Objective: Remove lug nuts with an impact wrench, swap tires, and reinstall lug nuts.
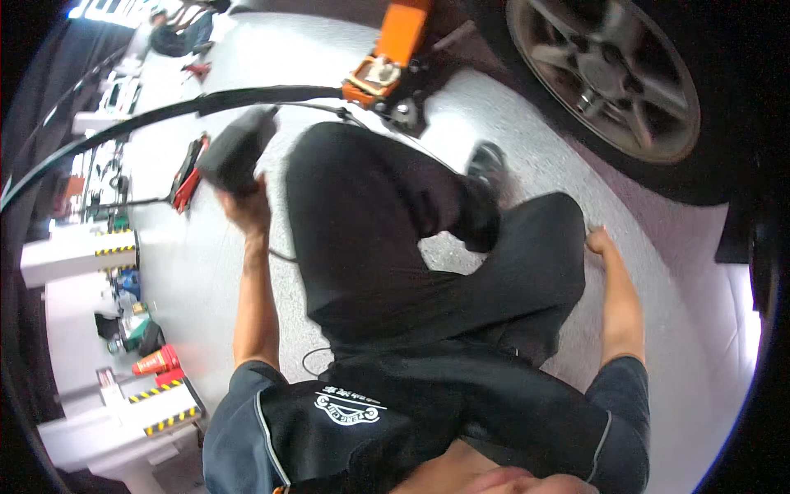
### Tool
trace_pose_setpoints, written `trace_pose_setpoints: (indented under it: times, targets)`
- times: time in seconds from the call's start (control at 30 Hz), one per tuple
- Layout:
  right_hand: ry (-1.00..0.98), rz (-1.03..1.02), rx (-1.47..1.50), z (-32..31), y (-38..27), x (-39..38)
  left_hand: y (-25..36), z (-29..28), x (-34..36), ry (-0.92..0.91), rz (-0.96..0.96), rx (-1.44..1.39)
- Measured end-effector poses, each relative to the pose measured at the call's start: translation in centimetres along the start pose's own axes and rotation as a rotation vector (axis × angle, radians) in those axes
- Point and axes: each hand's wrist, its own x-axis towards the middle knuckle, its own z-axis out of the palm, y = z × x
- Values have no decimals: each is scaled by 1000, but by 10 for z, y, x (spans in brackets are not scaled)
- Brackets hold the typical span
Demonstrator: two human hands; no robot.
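Observation:
My left hand (247,210) is closed round the grip of a dark grey impact wrench (233,156), smeared by motion and held out beside my left knee. The wrench's narrower end points up and to the right, apart from the wheel. Beyond my right knee, my right hand (598,240) is curled closed near the floor; what its fingers hold, if anything, is too small to tell. A car wheel (605,74) with a five-spoke silver rim stands at the upper right, apart from both hands. One shiny lug nut (585,100) shows on it.
An orange floor jack (387,62) stands by the car at the top. A thick black hose (164,115) arches across the upper left. Red-and-black tools (189,173) lie on the floor to the left. White lift bases (78,255) with striped edges line the left side.

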Motion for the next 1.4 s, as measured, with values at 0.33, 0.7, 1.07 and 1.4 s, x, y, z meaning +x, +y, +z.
trace_pose_setpoints:
  times: [0.33, 0.7, 1.07, 1.4]
  targets:
    - [860, -872, 1843, -407, -424, -207, 271, 65, 153, -551, 181, -264]
    - [1625, -437, 1532, -448, -343, -218, 374, 121, 96, -788, 285, -951]
    - [876, -479, 1185, -397, -343, -233, 364, 162, 156, -1660, -911, -1537]
    - [928, -241, 1346, -280, -379, -150, 327, 236, 34, -2000, -1268, -1455]
